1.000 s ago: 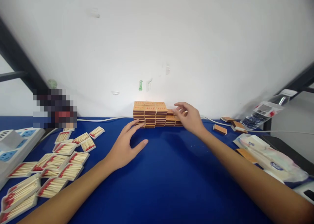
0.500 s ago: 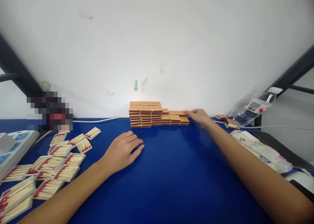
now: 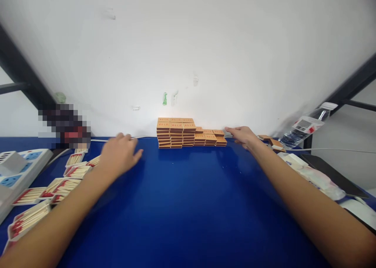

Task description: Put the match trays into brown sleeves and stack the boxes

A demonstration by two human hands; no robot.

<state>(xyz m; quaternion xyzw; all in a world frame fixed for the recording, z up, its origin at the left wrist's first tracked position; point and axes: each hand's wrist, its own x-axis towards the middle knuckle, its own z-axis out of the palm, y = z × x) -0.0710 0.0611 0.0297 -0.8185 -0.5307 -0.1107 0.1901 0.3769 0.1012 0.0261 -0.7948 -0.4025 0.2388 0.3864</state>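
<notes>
Right hand (image 3: 243, 136) beside matchbox stack (image 3: 188, 133)

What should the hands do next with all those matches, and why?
Probably the left hand should drop onto one of the open match trays and pick it up. It hovers right by them, fingers spread and empty, though blurred. The right hand looks empty too, at the low end of the matchbox stack.

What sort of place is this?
Probably a small hand-assembly workbench indoors: a blue-covered table against a plain white wall, stacked orange cardboard matchboxes, and open white trays of red-tipped matches.
</notes>
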